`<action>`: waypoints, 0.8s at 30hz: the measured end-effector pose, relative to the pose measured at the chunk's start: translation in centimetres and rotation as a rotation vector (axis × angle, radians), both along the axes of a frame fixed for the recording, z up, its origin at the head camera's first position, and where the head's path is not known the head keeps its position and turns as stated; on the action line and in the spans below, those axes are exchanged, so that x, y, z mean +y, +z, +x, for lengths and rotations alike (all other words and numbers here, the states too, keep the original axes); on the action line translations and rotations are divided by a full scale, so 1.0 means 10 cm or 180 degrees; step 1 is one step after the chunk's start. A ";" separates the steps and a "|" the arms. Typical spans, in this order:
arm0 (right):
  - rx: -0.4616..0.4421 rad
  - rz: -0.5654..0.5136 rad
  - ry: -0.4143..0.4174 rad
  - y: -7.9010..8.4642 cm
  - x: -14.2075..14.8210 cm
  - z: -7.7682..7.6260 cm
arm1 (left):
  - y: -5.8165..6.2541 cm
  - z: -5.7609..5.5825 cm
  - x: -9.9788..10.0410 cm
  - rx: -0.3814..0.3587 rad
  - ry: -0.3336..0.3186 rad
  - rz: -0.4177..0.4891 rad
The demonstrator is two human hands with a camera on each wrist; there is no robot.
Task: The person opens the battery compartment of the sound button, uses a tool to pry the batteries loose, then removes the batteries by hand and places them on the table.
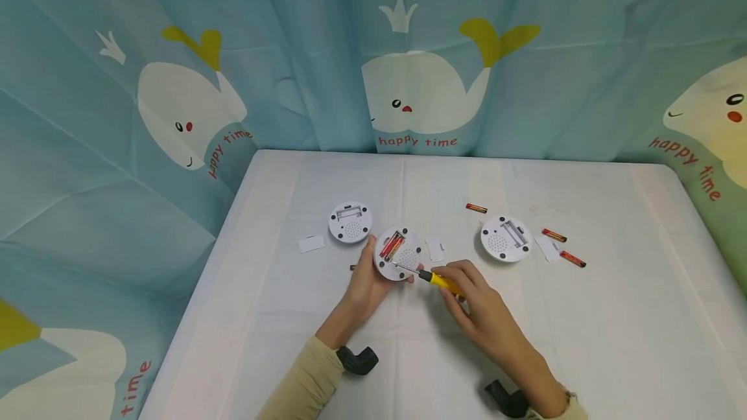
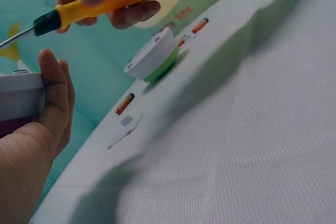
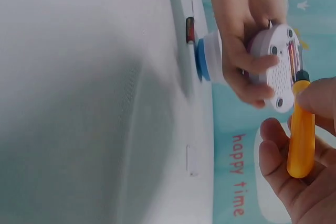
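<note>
My left hand grips a round white device by its edge, with its underside of dark feet and small holes facing up. Red batteries lie in its uncovered compartment. In the left wrist view, a purple part shows below the device's white rim. My right hand holds a screwdriver by its yellow handle, between thumb and fingers. The metal shaft points left, its tip at the compartment's lower edge; whether it touches a battery or the case, I cannot tell.
Two similar white devices lie underside up, one behind my left hand, another to the right. Small white covers lie beside the devices. Loose red batteries are at the back and right. A patterned curtain hangs behind the table.
</note>
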State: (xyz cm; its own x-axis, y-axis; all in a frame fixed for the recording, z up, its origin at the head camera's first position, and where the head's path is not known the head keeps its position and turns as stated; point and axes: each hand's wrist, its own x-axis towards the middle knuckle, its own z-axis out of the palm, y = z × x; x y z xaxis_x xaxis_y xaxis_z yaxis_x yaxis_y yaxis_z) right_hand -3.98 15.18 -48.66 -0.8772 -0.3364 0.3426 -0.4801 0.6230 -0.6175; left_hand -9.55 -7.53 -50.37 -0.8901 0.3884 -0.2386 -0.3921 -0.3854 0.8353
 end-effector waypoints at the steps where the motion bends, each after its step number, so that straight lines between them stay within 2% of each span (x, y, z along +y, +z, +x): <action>1: 0.0025 -0.0012 -0.0008 0.01 -0.02 0.00 | 0.00 0.00 0.01 0.0001 0.0010 0.0004; 9: 0.0302 0.0027 0.0001 0.05 -0.08 0.00 | -0.02 0.02 0.03 0.0133 0.0056 -0.0062; 16: 0.0608 0.0120 -0.0033 0.11 -0.11 0.05 | -0.04 0.03 0.05 0.0207 0.0202 -0.0199; 20: 0.0786 0.0099 -0.0065 0.17 -0.13 0.07 | -0.02 0.03 0.07 0.0372 0.0256 -0.0277; 24: 0.0810 0.0117 -0.0113 0.22 -0.15 0.10 | -0.01 0.04 0.09 0.0525 0.0319 -0.0321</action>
State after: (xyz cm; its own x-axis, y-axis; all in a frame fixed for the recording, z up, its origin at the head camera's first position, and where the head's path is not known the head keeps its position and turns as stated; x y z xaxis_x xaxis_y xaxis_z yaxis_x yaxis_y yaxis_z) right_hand -2.98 13.72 -46.46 -0.7758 -0.3232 0.5419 -0.5945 0.6621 -0.4562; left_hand -9.14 -6.66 -50.47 -0.9532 0.2775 -0.1197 -0.2109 -0.3267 0.9213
